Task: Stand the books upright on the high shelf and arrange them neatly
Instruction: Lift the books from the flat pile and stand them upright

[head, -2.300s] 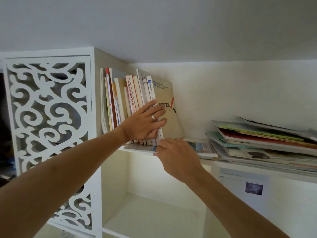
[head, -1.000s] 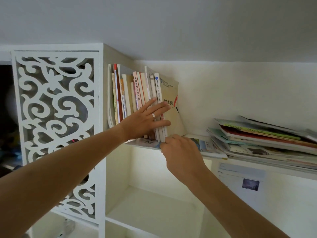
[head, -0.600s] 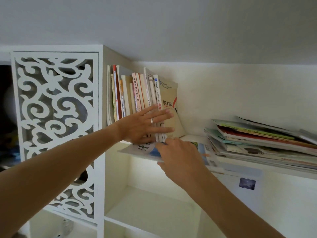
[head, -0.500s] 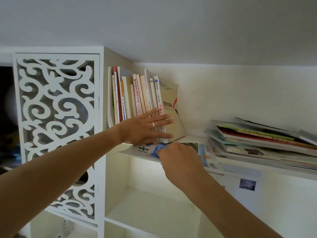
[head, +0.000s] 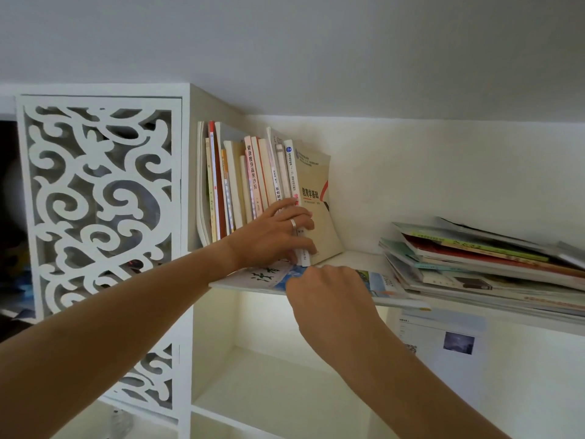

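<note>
Flat magazine [head: 269, 275] farther out under upright books [head: 250, 182].

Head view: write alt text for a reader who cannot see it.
A left hand presses upright books on a high white shelf, while the right hand pulls at a flat magazine lying beneath them. A stack of flat books lies to the right.
</note>
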Available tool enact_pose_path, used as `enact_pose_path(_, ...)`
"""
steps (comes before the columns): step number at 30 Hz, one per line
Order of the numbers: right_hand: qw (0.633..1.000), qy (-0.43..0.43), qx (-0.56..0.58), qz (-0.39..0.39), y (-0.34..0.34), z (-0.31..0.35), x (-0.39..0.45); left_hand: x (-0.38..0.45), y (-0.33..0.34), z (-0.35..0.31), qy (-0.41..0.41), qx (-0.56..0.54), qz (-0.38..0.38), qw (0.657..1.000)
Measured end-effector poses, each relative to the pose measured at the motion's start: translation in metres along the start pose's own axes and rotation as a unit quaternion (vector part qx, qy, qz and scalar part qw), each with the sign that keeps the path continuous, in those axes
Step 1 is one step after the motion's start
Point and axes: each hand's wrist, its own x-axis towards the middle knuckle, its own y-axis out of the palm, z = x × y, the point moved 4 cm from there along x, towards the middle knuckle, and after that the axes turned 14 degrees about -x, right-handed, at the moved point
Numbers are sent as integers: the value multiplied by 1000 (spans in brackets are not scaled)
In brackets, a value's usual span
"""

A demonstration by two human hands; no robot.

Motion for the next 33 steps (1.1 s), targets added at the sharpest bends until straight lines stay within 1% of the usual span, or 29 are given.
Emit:
enact_pose_path(5, 999, 1, 35, -12, -9, -1, -6, -1, 2, 2, -1, -7, 3, 1000)
enact_pose_path(8, 997, -11, 71, -36, -19, 5, -13, -4, 6, 4, 6, -2, 9, 1000)
enact_pose_path(11, 993, 16, 79, -87, -26, 0, -11, -9, 1, 9, 13, -22, 5, 1000)
enact_pose_path(14, 991, 45, 98, -83, -15, -13, 0, -11, -14, 14, 9, -37, -17, 999)
enact_pose_path(17, 983, 78, 146, -80, -2, -23, 10, -14, -37, 19, -33, -24, -68, 997)
enact_pose_path(18, 978, 93, 164, -88, 1, -26, 14, -16, -46, 21, -57, -41, -93, 993)
enact_pose_path(19, 972, 112, 182, -101, 3, -31, 15, -19, -54, 22, -90, -83, -129, 984)
enact_pose_path(20, 963, 134, 202, -114, 5, -36, 18, -22, -65, 24, -140, -144, -183, 962)
enact_pose_path(21, 951, 165, 222, -137, 6, -42, 18, -25, -73, 27, -197, -210, -246, 926)
enact_pose_path(23, 913, 249, 259, -195, 11, -61, 18, -29, -86, 35, -295, -316, -376, 820)
enact_pose_path(24, 883, 295, 286, -225, 12, -73, 17, -31, -91, 38, -318, -352, -421, 773)
enact_pose_path(25, 850, 339, 315, -249, 18, -87, 16, -31, -97, 40, -328, -383, -454, 734)
enact_pose_path(26, 811, 382, 348, -274, 23, -100, 15, -32, -101, 43, -333, -400, -478, 707)
enact_pose_path(27, 767, 421, 382, -299, 28, -113, 14, -33, -105, 44, -341, -401, -493, 693)
enact_pose_path(28, 717, 455, 411, -332, 32, -124, 11, -35, -105, 45, -342, -390, -499, 695)
enact_pose_path(29, 665, 480, 436, -371, 34, -132, 8, -35, -104, 44, -339, -364, -494, 713)
enact_pose_path(30, 617, 497, 455, -408, 34, -136, 4, -34, -102, 41, -328, -328, -478, 746)
enact_pose_path(31, 584, 501, 457, -445, 30, -136, 2, -32, -99, 37, -315, -288, -454, 782)
enact_pose_path(32, 574, 495, 445, -478, 26, -132, 1, -29, -95, 31, -301, -250, -423, 817)
enact_pose_path(33, 581, 479, 425, -503, 22, -126, 2, -25, -90, 25, -284, -216, -387, 850)
